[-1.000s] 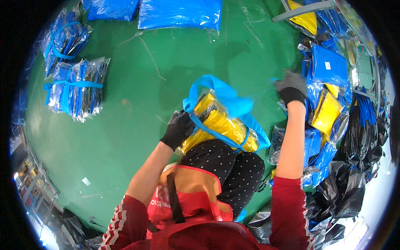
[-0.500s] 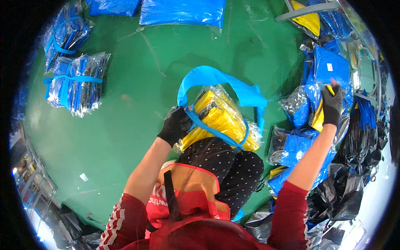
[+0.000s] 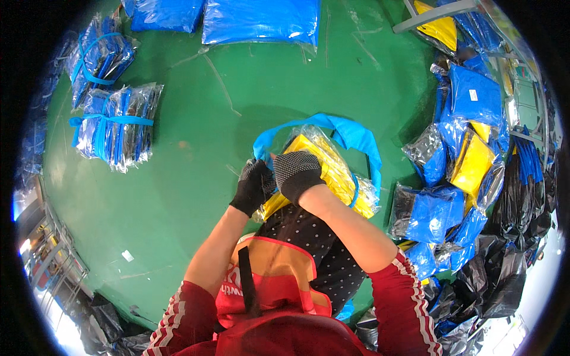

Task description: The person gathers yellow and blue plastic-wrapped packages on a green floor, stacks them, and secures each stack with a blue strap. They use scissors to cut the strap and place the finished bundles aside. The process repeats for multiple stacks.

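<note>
The left hand's [image 3: 253, 187] gloved fingers are closing around the blue strap [image 3: 357, 135], though the exact pinch is lying out of sight. Just beside them, the right hand's [image 3: 298, 174] fingers are folding into a fist; its back is hiding the fingertips, so I cannot tell what they are pinching. Under the hands, the yellow bundle [image 3: 331, 167] in clear plastic is lying on the green floor [image 3: 178, 207] against the knees. The right hand and forearm are covering its near middle, while the dark dotted trousers [image 3: 341, 279] are masking its lower edge. The strap is looping loosely around its far side.

To the left, two tied blue stacks [image 3: 119, 127] are sitting near each other. Ahead, large blue packs [image 3: 261, 24] are running off the upper edge. To the right, blue and yellow packs [image 3: 475, 160] are overlapping, partly hiding one another; black bags [image 3: 504, 267] are merging beyond them, hard to separate.
</note>
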A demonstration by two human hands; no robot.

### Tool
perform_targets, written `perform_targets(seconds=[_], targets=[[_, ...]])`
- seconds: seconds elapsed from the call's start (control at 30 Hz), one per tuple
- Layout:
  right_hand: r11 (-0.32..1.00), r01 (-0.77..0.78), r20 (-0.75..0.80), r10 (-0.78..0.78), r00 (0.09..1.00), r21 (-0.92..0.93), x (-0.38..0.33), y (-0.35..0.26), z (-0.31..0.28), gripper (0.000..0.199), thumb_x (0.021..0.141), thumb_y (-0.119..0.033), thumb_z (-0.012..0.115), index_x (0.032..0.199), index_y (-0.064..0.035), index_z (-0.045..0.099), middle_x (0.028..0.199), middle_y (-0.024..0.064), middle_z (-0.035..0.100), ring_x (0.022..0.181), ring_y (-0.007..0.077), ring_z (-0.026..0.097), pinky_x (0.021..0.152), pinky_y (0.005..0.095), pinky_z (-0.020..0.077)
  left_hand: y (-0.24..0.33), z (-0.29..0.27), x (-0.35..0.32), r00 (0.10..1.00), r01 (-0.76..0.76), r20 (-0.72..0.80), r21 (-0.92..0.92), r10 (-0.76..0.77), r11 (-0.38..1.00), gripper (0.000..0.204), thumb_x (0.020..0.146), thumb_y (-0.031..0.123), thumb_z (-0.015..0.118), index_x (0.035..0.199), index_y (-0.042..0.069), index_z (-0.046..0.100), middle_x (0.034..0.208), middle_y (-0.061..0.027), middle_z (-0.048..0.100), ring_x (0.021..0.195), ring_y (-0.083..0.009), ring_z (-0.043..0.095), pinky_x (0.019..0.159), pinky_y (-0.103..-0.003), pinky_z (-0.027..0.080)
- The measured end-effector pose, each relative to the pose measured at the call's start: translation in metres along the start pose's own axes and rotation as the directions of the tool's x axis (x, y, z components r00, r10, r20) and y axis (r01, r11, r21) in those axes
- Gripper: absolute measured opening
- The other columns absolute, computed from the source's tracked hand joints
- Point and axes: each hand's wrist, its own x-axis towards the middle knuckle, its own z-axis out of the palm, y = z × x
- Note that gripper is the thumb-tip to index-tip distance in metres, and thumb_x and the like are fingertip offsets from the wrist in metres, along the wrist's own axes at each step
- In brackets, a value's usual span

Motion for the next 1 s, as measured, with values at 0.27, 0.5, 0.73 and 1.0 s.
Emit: perform_targets(seconds=[0.27,0.5,0.73,1.0], targets=[[0.962,0.009,0.136,-0.048,0.990,0.273,-0.025,0.015,-0.006,0.029,0.082,-0.027,0.051,0.093,-0.0004,0.057,0.080,0.0214,0.063,0.076,0.0372,0.062,0.068,0.0471,0.0489,0.013,0.031,-0.034,0.930,-0.257,-0.213,0.213,0.301,0.943,0.030,0.092,0.020,0.052,0.119,0.007,0.048,0.065,0.0014,0.047,0.057,-0.0072,0.045,0.054,-0.022,0.040],[0.906,0.091,-0.034,-0.084,0.996,0.413,-0.036,0.022,0.016,0.024,0.086,-0.026,0.047,0.088,-0.0070,0.062,0.080,0.0176,0.065,0.074,0.0347,0.063,0.066,0.0464,0.0491,0.029,0.081,-0.040,0.770,-0.628,0.426,0.636,0.475,0.449,0.032,0.093,0.026,0.050,0.117,0.006,0.050,0.102,-0.0037,0.054,0.083,-0.0091,0.051,0.072,-0.024,0.044],[0.791,0.222,-0.068,-0.224,0.972,0.570,-0.038,0.054,0.017,0.023,0.084,-0.027,0.053,0.085,-0.0058,0.062,0.078,0.0199,0.062,0.074,0.0386,0.059,0.066,0.0460,0.0467,0.065,0.035,-0.053,0.979,-0.206,0.173,0.845,-0.112,-0.493,0.038,0.090,0.043,0.043,0.091,0.011,0.064,0.072,-0.0123,0.063,0.066,-0.0301,0.062,0.062,-0.039,0.048],[0.596,0.256,-0.045,-0.345,0.937,0.761,-0.044,0.067,-0.010,0.024,0.078,-0.026,0.064,0.092,-0.0069,0.067,0.090,0.0161,0.065,0.083,0.0306,0.061,0.077,0.0363,0.0472,0.052,0.060,-0.041,0.754,-0.638,0.657,0.736,0.013,-0.225,0.022,0.077,0.018,0.065,0.094,0.005,0.061,0.087,-0.0137,0.060,0.086,-0.0303,0.061,0.071,-0.037,0.050]])
